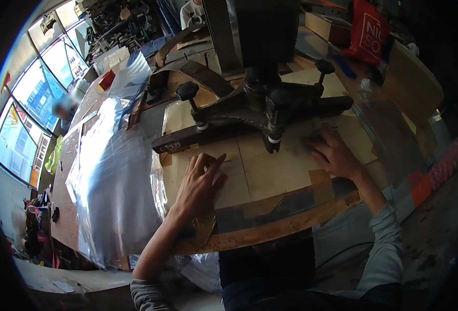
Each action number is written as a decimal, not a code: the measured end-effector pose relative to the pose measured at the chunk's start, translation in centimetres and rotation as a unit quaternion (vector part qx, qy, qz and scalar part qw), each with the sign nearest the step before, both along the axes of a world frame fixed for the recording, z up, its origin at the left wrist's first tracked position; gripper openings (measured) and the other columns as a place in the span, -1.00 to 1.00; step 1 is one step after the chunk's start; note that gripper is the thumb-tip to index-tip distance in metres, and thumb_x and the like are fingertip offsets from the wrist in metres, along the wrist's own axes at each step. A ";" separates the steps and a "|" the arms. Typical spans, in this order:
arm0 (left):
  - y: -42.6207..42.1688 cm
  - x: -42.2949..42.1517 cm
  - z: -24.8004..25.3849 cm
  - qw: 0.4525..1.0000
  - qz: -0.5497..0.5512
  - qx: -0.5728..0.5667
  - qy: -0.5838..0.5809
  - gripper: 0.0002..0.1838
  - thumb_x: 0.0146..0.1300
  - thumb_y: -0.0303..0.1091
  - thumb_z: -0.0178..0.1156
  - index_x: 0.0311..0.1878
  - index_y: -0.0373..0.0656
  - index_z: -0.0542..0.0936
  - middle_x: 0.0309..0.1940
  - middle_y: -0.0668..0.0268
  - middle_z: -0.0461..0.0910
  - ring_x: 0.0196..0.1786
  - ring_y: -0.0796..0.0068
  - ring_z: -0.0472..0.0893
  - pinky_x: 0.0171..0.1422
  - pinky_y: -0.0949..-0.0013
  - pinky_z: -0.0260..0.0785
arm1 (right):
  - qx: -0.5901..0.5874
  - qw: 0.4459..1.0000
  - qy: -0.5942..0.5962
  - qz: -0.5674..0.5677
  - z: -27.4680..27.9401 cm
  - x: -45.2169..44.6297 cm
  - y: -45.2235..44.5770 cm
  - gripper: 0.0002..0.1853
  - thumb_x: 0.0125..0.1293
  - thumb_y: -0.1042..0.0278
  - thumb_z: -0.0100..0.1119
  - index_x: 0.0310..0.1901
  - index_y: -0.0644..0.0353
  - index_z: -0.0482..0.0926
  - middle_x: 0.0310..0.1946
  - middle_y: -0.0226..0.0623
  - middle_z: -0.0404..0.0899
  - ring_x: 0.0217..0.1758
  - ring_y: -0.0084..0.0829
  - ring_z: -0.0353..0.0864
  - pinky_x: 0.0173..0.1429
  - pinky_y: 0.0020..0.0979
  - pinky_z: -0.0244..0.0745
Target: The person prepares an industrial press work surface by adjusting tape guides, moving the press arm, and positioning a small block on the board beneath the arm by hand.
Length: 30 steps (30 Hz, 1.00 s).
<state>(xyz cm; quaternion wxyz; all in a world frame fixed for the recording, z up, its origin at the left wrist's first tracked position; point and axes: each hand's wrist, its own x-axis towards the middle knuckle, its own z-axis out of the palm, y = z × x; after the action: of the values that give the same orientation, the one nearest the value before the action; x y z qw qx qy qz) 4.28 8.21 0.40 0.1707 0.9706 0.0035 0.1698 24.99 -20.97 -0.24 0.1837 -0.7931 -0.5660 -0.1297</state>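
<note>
A tan sheet (260,179) with a thin dark line across it lies flat on the work board under a dark metal press head (262,103). My left hand (202,181) rests on the sheet's left part, fingers bent and apart, with nothing visible in them. On the right part is my right hand (335,155), its thumb and fingers apart and the fingertips slightly blurred. I see nothing held there. Between the hands and just behind them, a long dark bar (182,140) with white lettering crosses beneath the press head. Brown tape (322,189) covers part of the board's front edge.
Clear plastic sheets (117,181) cover the table at left. Another clear sheet (387,135) hangs at right, near a cardboard piece (412,83) and a red bag (366,33). Black knobs (187,91) stick up from the press. Other people are partly visible in the background.
</note>
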 end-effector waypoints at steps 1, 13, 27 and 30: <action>-0.2 0.1 0.0 1.000 0.005 -0.021 -0.012 -0.60 0.12 -0.42 0.28 0.08 -0.07 0.56 -0.19 0.23 0.44 0.00 0.18 0.44 0.14 0.16 0.32 | -0.006 1.000 0.000 0.008 -0.1 0.1 -0.1 -0.57 0.17 0.36 0.20 0.11 0.17 0.49 -0.04 -0.15 0.41 0.06 -0.12 0.41 0.16 -0.16 0.36; -1.1 -0.2 1.5 0.999 -0.003 0.023 0.035 -0.82 0.18 -0.44 0.21 -0.14 -0.08 0.54 -0.22 0.35 0.57 -0.06 0.29 0.54 0.14 0.24 0.22 | 0.008 0.999 0.029 0.020 0.6 -0.7 -0.1 -0.58 0.05 0.29 0.37 -0.02 0.13 0.54 -0.09 -0.25 0.41 -0.01 -0.21 0.39 0.12 -0.18 0.32; -3.3 -1.8 1.9 0.958 -0.060 0.280 0.016 -0.47 0.02 -0.09 0.25 0.08 -0.10 0.56 -0.25 0.47 0.48 -0.09 0.60 0.52 0.25 0.17 0.23 | -0.062 0.990 -0.118 0.035 2.1 -2.9 -1.4 -0.79 -0.07 0.52 0.27 -0.31 0.14 0.60 -0.30 -0.44 0.54 -0.18 -0.44 0.50 -0.08 -0.34 0.41; -4.0 -2.5 2.2 0.959 -0.044 0.277 0.045 -0.40 0.12 0.01 0.22 0.13 -0.22 0.52 -0.11 0.38 0.51 0.01 0.55 0.52 0.37 0.08 0.17 | -0.100 0.990 -0.094 -0.028 2.4 -4.7 -2.2 -0.75 0.04 0.40 0.26 -0.20 0.23 0.60 -0.14 -0.34 0.55 -0.09 -0.38 0.53 0.01 -0.28 0.44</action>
<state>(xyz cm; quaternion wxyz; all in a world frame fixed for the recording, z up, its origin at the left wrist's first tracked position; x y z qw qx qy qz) 1.75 4.24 2.59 -0.0979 0.9856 -0.0787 0.1129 20.25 -23.19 2.16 0.0454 -0.8076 -0.5681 -0.1515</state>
